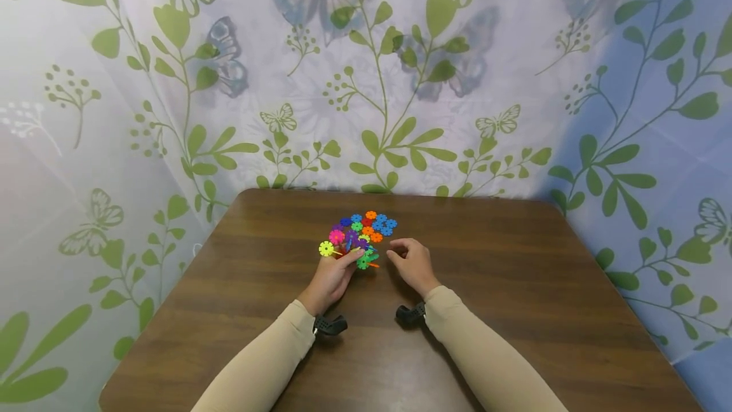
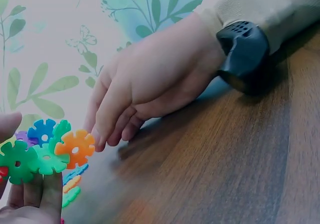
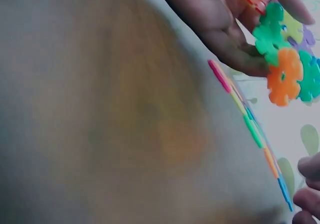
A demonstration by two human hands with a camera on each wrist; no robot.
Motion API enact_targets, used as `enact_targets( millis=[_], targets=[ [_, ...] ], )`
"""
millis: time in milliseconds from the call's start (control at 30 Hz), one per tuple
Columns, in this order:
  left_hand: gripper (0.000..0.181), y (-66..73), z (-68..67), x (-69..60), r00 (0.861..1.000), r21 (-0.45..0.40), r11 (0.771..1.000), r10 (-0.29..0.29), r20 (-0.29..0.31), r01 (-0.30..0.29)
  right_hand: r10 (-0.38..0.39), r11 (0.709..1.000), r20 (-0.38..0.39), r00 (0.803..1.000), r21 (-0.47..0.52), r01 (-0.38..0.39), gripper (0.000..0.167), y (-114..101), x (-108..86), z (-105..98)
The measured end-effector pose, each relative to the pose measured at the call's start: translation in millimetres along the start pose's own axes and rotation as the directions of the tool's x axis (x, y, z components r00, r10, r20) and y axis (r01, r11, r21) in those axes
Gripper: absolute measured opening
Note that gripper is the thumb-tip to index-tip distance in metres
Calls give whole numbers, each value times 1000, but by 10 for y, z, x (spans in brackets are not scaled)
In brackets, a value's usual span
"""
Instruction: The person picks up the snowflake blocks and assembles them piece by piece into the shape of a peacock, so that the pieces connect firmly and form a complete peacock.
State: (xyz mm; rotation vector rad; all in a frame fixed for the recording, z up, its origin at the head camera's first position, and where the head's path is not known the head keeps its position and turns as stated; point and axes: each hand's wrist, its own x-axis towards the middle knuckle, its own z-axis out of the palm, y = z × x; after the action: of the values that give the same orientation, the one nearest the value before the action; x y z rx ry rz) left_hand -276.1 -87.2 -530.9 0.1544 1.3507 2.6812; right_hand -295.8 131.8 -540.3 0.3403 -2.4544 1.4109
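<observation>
My left hand [image 1: 330, 280] grips a cluster of joined, notched flower-shaped plastic discs [image 1: 363, 263], thumb on top and fingers beneath. Green, orange, blue and purple discs of this cluster [image 2: 46, 159] show in the left wrist view. To its right, my right hand [image 1: 416, 266] hovers with loosely bent fingers and nothing visible between them. The right wrist view shows its fingers [image 3: 309, 191] at the lower right edge, apart from the orange disc [image 3: 285, 76]. Just behind the cluster lie more flower discs [image 1: 377, 229] in blue, orange, green and red, partly hidden by the held ones.
The brown wooden table [image 1: 503, 336] spreads around both hands. Behind it hangs a pale cloth [image 1: 320, 132] printed with leaves and butterflies. Dark wrist-worn devices [image 1: 330, 325] sit under both wrists, close to the tabletop.
</observation>
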Motion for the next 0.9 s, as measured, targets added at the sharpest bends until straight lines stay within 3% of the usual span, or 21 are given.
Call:
enact_targets(
  millis=[167,467,700,767,900],
  targets=[
    [56,-34,-21,-26,1000,-10,1000,-6,5,6,-9,994,15,1000,-111,11,31,136,121,16],
    [53,-61,6,-72,999,23,999,-30,43,29,21,961,169,985,-275,27,37,341,496,-13],
    [52,-26,3,-42,997,28,999,-25,68,23,61,911,313,948,-406,75,46,375,702,-4],
    [50,-9,-1,-20,997,26,999,-22,68,20,60,907,303,951,-414,74,42,364,719,4],
    [46,6,-6,-3,999,31,999,-22,39,20,-1,945,201,980,-319,67,31,376,667,-3]
  ],
)
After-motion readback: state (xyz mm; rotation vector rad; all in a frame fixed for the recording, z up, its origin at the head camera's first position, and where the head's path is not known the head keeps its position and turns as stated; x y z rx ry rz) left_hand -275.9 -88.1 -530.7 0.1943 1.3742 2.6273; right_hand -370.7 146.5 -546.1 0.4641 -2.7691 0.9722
